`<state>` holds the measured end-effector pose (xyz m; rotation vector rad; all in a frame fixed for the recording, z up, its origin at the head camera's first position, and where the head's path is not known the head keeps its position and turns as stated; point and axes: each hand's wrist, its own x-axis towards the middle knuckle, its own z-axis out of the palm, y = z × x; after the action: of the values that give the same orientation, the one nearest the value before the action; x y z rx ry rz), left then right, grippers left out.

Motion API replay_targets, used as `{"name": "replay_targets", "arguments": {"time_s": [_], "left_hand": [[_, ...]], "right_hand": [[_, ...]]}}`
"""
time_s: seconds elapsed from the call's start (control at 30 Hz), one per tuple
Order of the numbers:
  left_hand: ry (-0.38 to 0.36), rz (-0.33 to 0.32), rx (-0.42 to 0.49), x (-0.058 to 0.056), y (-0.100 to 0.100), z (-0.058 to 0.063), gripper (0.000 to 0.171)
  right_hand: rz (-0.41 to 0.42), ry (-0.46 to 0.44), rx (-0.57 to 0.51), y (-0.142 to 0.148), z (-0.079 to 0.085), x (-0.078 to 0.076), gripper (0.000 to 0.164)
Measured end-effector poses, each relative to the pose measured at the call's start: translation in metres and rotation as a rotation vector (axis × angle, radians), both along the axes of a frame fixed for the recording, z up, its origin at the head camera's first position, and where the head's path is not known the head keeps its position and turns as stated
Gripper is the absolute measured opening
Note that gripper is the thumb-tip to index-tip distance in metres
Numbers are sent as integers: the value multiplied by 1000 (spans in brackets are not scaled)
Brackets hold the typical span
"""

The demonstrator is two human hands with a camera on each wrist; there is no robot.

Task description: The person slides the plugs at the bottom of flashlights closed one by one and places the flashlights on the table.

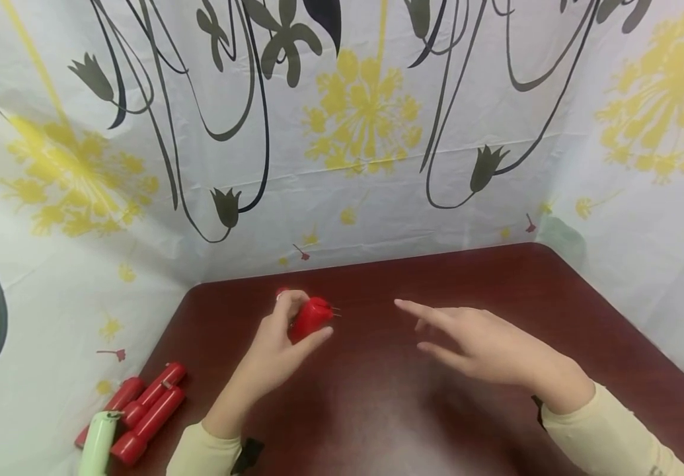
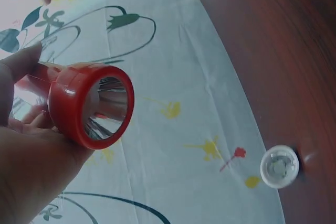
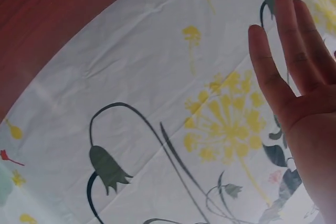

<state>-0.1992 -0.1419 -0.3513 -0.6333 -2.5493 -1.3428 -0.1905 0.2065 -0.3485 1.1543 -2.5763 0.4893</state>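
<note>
A red flashlight (image 1: 312, 317) is held in my left hand (image 1: 279, 344), above the table's left half. Its flared head (image 2: 89, 106) with the shiny reflector faces away from me in the left wrist view. From the other end, toward my right hand, thin wire-like pieces (image 1: 336, 312) stick out. My right hand (image 1: 478, 344) hovers over the table apart from the flashlight, its fingers extended and nothing in them. The right wrist view also shows those fingers (image 3: 294, 51) straight against the patterned cloth.
Several red flashlights (image 1: 154, 416) lie together at the table's left edge, beside a pale green one (image 1: 99, 439). A small round white-rimmed piece (image 2: 280, 167) sits near the edge of the dark red table (image 1: 377, 396). Patterned cloth (image 1: 347, 218) hangs around the table.
</note>
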Motion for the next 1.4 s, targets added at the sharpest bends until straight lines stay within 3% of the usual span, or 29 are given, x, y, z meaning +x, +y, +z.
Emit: {"name": "replay_targets", "arguments": {"time_s": [0.23,0.37,0.47,0.73,1.13,1.4], "left_hand": [[18,-147,46,6,11,0,52],[-1,-184,44,13,17,2,53],[23,-209,38,16,21,4,51],[70,-223,7,22,26,5,48],[101,-218,-5,26,24,7,49],[149,-228,2,28,22,9,49]], "right_hand": [[109,111,-22,-12,7,5,78],[140,158,-27,-17,9,8,77],[161,180,-30,-19,10,11,77],[215,222,-41,-23,12,16,67],[219,164,-8,-25,14,17,69],[272,162,-19,-27,15,15,68]]}}
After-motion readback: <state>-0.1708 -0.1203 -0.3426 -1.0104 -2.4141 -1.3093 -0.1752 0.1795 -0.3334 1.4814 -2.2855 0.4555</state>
